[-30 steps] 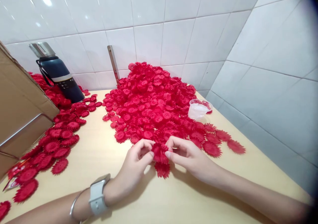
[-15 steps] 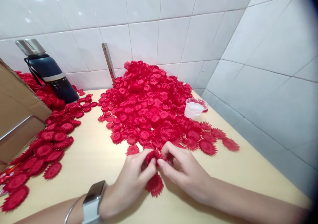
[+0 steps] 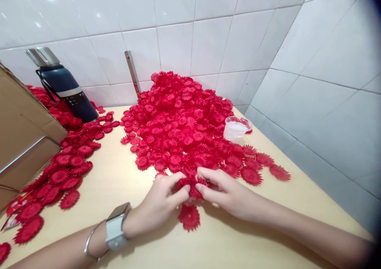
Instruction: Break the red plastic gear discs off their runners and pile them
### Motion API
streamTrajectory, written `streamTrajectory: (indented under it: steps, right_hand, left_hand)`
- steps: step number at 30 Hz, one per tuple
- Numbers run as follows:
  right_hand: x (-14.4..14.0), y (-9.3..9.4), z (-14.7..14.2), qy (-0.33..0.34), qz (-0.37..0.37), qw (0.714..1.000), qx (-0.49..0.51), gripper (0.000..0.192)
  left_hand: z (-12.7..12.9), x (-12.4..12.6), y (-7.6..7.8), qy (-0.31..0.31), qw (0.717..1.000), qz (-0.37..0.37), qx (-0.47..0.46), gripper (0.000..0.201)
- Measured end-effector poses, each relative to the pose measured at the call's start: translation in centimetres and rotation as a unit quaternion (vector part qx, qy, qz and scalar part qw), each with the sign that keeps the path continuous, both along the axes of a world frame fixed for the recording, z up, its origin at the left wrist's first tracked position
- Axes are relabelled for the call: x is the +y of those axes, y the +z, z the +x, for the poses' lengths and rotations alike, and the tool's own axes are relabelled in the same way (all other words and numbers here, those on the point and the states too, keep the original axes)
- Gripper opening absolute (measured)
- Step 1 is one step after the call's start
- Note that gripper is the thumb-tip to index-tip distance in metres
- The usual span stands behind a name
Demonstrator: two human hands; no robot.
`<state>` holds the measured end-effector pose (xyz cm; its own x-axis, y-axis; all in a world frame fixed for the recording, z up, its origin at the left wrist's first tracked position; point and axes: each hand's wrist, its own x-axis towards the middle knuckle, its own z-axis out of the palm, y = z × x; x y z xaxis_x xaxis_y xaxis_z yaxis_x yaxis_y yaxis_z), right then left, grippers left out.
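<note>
Between my two hands is a red fringed disc, petal-edged like an artificial flower piece (image 3: 195,190). My left hand (image 3: 166,195) pinches its left side between thumb and fingers. On its right side, my right hand (image 3: 224,191) grips with thumb and forefinger; whether one piece or two are held I cannot tell. Just below the hands another red flower disc (image 3: 189,218) lies on the table (image 3: 166,249). A big heap of the same red discs (image 3: 181,126) rises right behind my fingers.
A clear plastic cup (image 3: 236,130) stands at the heap's right edge. At left are a dark blue flask (image 3: 70,88), a cardboard box (image 3: 24,130) and a trail of more red discs (image 3: 61,175). Tiled walls (image 3: 175,42) border the back and right; a metal strip (image 3: 132,72) leans there.
The view has shifted slightly, moving the scene a little to the right. My hands are a bit farther apart, and more of the red piece shows between them.
</note>
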<state>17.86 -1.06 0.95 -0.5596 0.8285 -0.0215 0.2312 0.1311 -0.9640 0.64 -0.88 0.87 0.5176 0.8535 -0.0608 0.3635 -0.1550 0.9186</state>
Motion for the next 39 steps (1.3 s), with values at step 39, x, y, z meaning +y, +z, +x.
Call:
streamTrajectory:
  steps: [39]
  right_hand:
    - [0.7,-0.8,0.3,0.100,-0.192,0.959,0.184,0.022]
  left_hand:
    - [0.2,0.0,0.5,-0.034,0.960,-0.248,-0.122,0.018]
